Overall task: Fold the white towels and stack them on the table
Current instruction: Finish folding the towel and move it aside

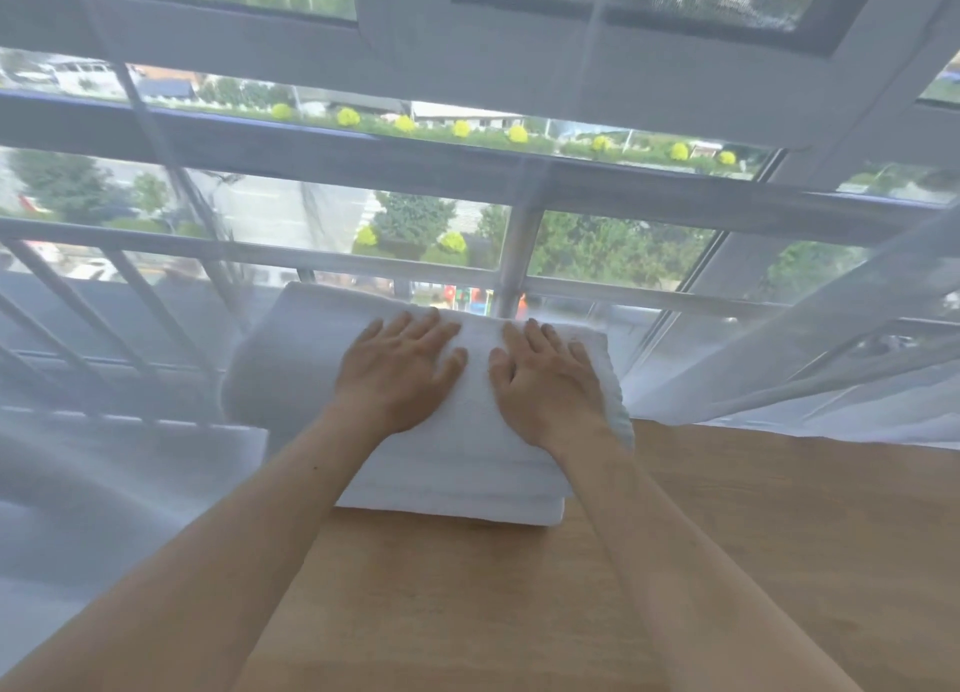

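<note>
A stack of folded white towels [457,463] lies at the far edge of the wooden table [727,561], right in front of the window. My left hand [400,374] presses flat on the top towel, fingers straight and spread. Beside it my right hand [545,379] lies flat on the same towel, palm down. The two hands sit close together, thumbs nearly touching. At least two folded layers show at the near edge of the stack.
A sheer white curtain [810,369] hangs behind and to the right of the stack, and more of the curtain [119,457] drapes at the left. Beyond it stand a window frame [514,255] and railing. The table's left edge runs diagonally by my left forearm.
</note>
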`<state>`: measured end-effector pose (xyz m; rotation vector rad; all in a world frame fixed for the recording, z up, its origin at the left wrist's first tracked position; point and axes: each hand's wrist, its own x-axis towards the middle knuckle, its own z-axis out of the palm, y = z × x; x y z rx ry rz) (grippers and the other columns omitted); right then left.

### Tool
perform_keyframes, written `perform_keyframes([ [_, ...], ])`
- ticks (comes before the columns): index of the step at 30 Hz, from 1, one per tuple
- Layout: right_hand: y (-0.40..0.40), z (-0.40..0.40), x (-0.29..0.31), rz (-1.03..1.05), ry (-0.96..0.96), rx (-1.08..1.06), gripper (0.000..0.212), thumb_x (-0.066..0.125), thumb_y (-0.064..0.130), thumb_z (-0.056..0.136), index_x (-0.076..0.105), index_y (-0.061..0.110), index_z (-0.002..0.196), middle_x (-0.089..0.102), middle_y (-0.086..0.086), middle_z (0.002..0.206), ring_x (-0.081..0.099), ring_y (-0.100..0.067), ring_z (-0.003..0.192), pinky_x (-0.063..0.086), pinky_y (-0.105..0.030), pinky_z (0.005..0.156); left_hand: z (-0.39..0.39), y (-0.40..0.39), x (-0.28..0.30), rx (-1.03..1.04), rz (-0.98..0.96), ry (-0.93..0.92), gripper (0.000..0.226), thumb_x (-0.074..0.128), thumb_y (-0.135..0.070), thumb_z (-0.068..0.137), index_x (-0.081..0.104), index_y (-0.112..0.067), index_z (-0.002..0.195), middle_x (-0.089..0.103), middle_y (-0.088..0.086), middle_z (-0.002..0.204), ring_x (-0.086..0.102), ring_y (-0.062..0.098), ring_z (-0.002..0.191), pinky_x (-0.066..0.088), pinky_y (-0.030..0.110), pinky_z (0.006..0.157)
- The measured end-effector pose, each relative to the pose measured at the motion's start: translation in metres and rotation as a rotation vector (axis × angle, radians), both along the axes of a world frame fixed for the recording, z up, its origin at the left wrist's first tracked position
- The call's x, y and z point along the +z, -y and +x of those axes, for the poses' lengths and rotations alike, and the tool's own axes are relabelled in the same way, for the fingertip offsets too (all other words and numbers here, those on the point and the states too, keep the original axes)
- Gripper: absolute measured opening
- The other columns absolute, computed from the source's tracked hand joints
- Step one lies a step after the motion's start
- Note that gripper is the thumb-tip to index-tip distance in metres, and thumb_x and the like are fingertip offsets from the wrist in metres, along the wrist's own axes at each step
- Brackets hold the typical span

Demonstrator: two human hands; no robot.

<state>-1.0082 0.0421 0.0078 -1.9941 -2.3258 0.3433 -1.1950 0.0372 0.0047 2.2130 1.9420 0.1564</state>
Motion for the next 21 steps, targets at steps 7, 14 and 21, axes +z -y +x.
perform_keyframes([
  [7,-0.006,0.02,-0.006,-0.01,-0.056,-0.013,0.064,0.013,0.054,0.102,0.024,0.028,0.159,0.02,0.001,0.167,0.014,-0.017,0.154,0.009,-0.04,0.125,-0.042,-0.011,-0.001,0.03,-0.049,-0.019,0.058,0.013,-0.059,0.1,0.021,-0.045,0.156,0.013,-0.015,0.166,0.012,0.007,0.153,0.008,0.036,0.123],
  [14,-0.001,0.048,-0.007,-0.107,-0.22,-0.182,0.059,0.014,0.042,0.106,0.018,0.02,0.161,0.007,0.004,0.169,0.012,-0.015,0.154,0.018,-0.037,0.12,-0.11,-0.003,-0.006,0.231,-0.063,-0.008,0.056,0.017,-0.058,0.102,0.024,-0.045,0.155,0.01,-0.016,0.167,0.007,0.008,0.154,0.018,0.044,0.121],
  [21,0.016,0.052,0.009,-0.042,-0.141,-0.174,0.059,0.016,0.04,0.107,0.019,0.014,0.16,0.015,-0.004,0.168,0.018,-0.021,0.152,0.016,-0.038,0.122,-0.073,0.012,0.008,0.116,0.072,-0.023,0.056,0.025,-0.053,0.102,0.041,-0.03,0.151,0.033,-0.002,0.162,0.024,0.02,0.15,0.016,0.041,0.12],
])
